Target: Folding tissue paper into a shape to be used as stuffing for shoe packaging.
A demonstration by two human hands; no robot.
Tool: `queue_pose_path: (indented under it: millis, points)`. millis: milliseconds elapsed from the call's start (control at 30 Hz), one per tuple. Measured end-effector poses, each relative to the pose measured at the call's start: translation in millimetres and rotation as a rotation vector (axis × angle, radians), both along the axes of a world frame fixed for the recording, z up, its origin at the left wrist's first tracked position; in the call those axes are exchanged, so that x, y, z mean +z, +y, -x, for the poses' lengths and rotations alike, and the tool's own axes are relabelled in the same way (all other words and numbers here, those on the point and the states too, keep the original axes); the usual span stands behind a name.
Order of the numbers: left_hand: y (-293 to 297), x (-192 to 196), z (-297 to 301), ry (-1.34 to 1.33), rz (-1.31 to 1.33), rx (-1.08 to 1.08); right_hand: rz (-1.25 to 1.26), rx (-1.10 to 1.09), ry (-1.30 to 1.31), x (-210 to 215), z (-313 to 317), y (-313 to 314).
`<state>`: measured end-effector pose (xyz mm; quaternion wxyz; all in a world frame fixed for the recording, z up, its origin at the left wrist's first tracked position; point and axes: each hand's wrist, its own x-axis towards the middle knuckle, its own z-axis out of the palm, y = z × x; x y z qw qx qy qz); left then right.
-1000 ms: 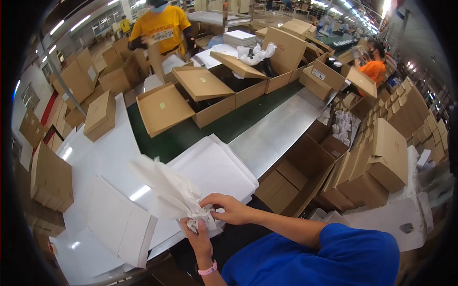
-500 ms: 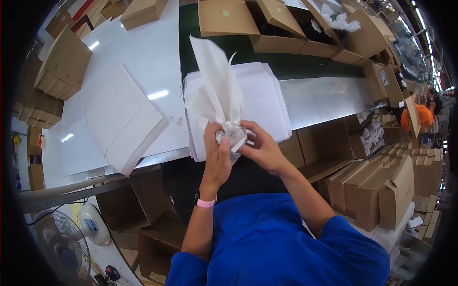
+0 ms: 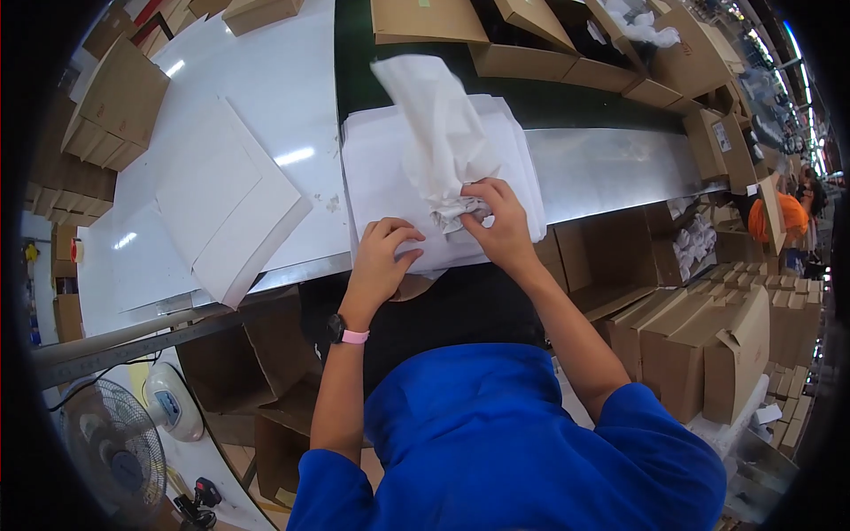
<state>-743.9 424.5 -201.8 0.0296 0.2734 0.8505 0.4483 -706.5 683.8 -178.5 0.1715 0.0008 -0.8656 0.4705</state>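
A crumpled sheet of white tissue paper (image 3: pixel 438 133) is in my right hand (image 3: pixel 505 223), whose fingers and thumb pinch its bunched lower end. The sheet's loose upper part fans out away from me, over a stack of white paper sheets (image 3: pixel 376 155). Over the near left edge of that stack is my left hand (image 3: pixel 382 262), its fingers curled but apart, with nothing seen in them. A dark watch and a pink band circle my left wrist. Whether anything is wrapped inside the bunched end is hidden.
Left of the stack, a separate white paper pile (image 3: pixel 232 208) lies on the white table (image 3: pixel 292 97). Open cardboard boxes (image 3: pixel 522 62) stand at the far side, and more cartons (image 3: pixel 699 345) stack up at the right. A fan (image 3: pixel 119 442) stands at lower left.
My left hand has let go of the tissue paper and moved left and down. My right hand has shifted right and up, still gripping the paper, which has turned and drooped.
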Motion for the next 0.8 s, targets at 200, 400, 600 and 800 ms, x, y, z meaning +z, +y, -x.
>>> queue_pose_path:
  millis: [200, 400, 600, 800]
  points:
    - [0.3, -3.0, 8.9, 0.084, 0.035, -0.054, -0.165, -0.006, 0.085, -24.3, -1.0, -8.9]
    - [4.1, -11.5, 8.8, 0.15, 0.078, -0.031, -0.472, 0.102, 0.072, -5.3, -11.4, -9.8]
    - [13.0, -10.3, 16.3, 0.115, 0.105, 0.034, -0.599, 0.181, -0.046, 10.9, -10.9, -4.1]
    - [24.4, 10.6, 19.0, 0.026, 0.138, 0.081, -0.638, 0.23, -0.002, 5.1, 24.5, 8.1]
